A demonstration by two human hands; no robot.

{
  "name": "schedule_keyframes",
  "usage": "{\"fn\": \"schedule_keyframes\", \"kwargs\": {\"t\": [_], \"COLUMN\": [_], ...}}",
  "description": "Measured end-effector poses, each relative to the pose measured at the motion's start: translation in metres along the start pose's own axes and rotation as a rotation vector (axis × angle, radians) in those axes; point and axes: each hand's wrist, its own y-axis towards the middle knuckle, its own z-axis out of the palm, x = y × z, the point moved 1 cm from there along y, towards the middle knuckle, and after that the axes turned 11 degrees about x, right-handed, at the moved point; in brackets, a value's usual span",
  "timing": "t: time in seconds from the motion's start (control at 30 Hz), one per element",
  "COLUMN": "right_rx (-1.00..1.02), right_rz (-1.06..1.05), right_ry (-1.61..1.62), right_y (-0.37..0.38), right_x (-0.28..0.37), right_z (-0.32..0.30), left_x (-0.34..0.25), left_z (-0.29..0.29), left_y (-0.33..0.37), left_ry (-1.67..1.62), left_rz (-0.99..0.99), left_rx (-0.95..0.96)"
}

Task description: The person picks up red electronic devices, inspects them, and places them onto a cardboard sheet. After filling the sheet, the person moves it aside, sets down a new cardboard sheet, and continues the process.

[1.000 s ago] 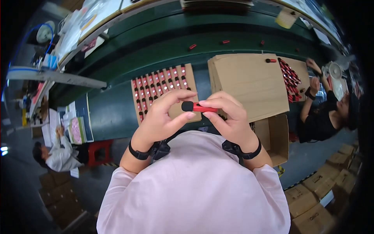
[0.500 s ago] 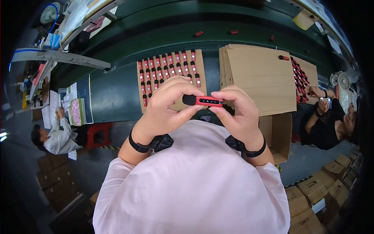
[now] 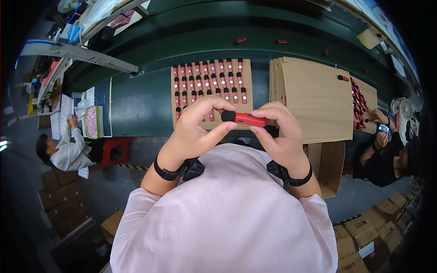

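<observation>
- Device (image 3: 250,119): red, black cap (image 3: 228,116) leftward; long axis crosswise, right end slightly lower in view; held between both hands, neither nearer.
- Left hand (image 3: 195,129): fingers clamped on cap end.
- Right hand (image 3: 283,133): fingers clamped on red end.
- Card (image 3: 247,75): beyond, on desk (image 3: 141,100), bearing like devices (image 3: 240,81) in rows.

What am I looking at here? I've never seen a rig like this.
There's no machine: these are a person's bare hands, with black wrist straps. The picture comes from a fisheye camera on their head, looking down, so straight edges bend. The left hand pinches the black end of a small red-and-black device; the right hand holds its red end. On the dark green table, similar devices stand out in rows on a cardboard sheet. Rightward are stacked cardboard and a heap of devices.
</observation>
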Motion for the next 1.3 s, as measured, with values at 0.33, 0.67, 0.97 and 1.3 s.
{"fn": "schedule_keyframes", "kwargs": {"t": [0.33, 0.67, 0.97, 1.3], "right_rx": [0.101, 0.037, -0.128, -0.234], "right_rz": [0.454, 0.943, 1.101, 1.193], "right_ry": [-0.158, -0.441, -0.576, -0.638], "right_y": [0.027, -0.024, -0.007, -0.029], "right_x": [-0.027, -0.187, -0.203, -0.161], "right_z": [0.069, 0.175, 0.21, 0.203], "left_x": [0.056, 0.178, 0.244, 0.283], "left_z": [-0.062, -0.183, -0.251, -0.227], "left_y": [-0.027, -0.127, -0.159, -0.017], "left_ry": [0.105, 0.201, 0.152, 0.153], "left_rz": [-0.092, -0.373, -0.476, -0.256], "left_rx": [0.05, -0.152, -0.12, 0.122]}}
